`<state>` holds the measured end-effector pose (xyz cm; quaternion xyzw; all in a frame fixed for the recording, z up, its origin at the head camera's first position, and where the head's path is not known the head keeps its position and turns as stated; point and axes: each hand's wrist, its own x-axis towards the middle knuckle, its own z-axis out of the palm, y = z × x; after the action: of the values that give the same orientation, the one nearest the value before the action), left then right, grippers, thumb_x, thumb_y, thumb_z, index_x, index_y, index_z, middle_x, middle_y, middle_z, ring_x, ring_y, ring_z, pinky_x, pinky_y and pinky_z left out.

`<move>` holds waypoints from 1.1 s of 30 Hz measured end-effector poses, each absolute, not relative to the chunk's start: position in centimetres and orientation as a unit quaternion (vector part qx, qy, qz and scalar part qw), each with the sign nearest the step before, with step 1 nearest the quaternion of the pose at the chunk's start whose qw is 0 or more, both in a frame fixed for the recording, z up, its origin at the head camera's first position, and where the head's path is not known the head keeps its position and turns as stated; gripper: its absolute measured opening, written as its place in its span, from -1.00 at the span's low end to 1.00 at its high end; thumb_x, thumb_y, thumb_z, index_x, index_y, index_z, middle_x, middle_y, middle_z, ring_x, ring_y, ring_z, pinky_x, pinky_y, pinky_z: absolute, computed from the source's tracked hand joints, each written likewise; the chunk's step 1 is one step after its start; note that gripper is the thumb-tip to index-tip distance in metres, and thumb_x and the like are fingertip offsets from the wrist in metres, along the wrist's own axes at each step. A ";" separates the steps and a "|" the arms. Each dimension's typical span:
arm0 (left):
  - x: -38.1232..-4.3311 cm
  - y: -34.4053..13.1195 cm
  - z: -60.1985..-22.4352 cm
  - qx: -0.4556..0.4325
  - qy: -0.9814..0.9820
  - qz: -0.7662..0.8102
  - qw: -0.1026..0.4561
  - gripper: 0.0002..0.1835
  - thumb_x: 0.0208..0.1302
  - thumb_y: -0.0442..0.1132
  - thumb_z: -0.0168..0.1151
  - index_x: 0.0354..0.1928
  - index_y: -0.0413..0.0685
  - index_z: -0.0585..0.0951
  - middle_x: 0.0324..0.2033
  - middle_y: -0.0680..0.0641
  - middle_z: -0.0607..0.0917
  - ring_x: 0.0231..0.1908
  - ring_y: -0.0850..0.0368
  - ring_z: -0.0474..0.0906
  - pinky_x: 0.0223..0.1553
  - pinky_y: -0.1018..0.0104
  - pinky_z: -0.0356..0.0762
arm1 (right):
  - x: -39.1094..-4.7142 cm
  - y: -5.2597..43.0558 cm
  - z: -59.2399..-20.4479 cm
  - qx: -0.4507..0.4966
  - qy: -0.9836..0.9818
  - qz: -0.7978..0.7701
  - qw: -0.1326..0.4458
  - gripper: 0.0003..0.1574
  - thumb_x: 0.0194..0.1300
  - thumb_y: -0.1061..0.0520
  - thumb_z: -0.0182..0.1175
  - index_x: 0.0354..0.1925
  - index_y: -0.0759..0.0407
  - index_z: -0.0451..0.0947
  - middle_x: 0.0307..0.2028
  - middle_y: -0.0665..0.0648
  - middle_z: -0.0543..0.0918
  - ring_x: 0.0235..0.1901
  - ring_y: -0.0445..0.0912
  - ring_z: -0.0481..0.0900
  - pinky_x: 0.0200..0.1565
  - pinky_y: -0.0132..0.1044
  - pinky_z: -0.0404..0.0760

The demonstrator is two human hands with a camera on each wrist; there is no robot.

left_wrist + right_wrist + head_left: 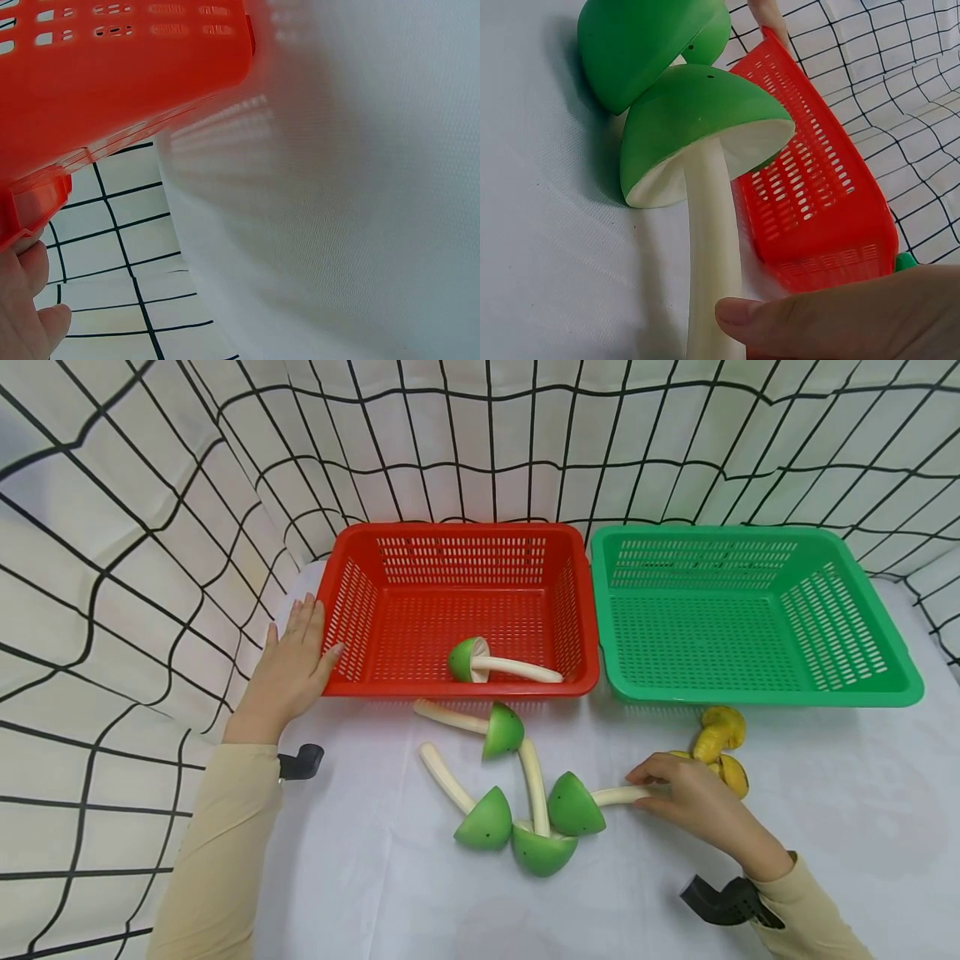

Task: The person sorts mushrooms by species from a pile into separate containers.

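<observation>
- Hands well apart, head view: L hand (288, 664), fingers straight, thumb over the rim, lies against L side of red basket (457, 691); R hand (693, 797) pinches pale stem of green-capped mushroom (582, 805) in front of baskets. Can't tell if it's off the surface.
- Head view, setting: white tabletop (390, 902), white backdrop w/ black grid lines (513, 431), green basket (757, 700) R of red. Three more mushrooms (483, 820) lie L of the pinched one; another mushroom (517, 668) lies in red basket. Yellow pieces (718, 735) sit just beyond R hand.
- L wrist view: fingertips at red basket's rim, low L; tabletop fills R side, grid lines show below basket.
- R wrist view: thumb lies on stem, other fingers hidden. Tabletop at L, red basket & grid at R. Cap is glossy green w/ dark specks, whitish underneath; stem thick, cream. More green caps crowd behind, overlapping in view.
</observation>
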<state>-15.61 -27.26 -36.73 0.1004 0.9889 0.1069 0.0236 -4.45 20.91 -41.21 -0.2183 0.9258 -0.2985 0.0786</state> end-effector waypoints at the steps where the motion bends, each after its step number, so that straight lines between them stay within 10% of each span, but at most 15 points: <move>1: -15.6 -27.3 -36.7 0.101 0.989 0.107 0.023 -0.26 0.48 0.00 -0.30 0.43 -0.35 -0.23 0.44 -0.28 -0.23 0.43 -0.16 -0.39 0.30 -0.28 -0.38 | -4.5 20.9 -41.2 -0.216 0.927 -0.296 0.080 -0.74 -0.07 0.33 0.43 -0.32 0.17 0.66 -0.37 -0.08 0.65 -0.30 -0.10 0.62 -0.25 -0.22 0.62; 33: -15.7 -27.4 -37.0 0.104 0.988 0.111 0.022 -0.27 0.49 0.02 -0.35 0.44 -0.33 -0.24 0.45 -0.26 -0.26 0.43 -0.15 -0.40 0.31 -0.26 -0.39 | -4.3 20.8 -41.5 -0.225 0.941 -0.244 0.060 -0.74 -0.09 0.32 0.45 -0.39 0.10 0.63 -0.42 -0.10 0.61 -0.36 -0.17 0.53 -0.35 -0.29 0.55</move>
<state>-15.74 -27.39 -36.98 0.1039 0.9881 0.1109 0.0217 -4.30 20.76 -41.45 -0.2252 0.9413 -0.2442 0.0603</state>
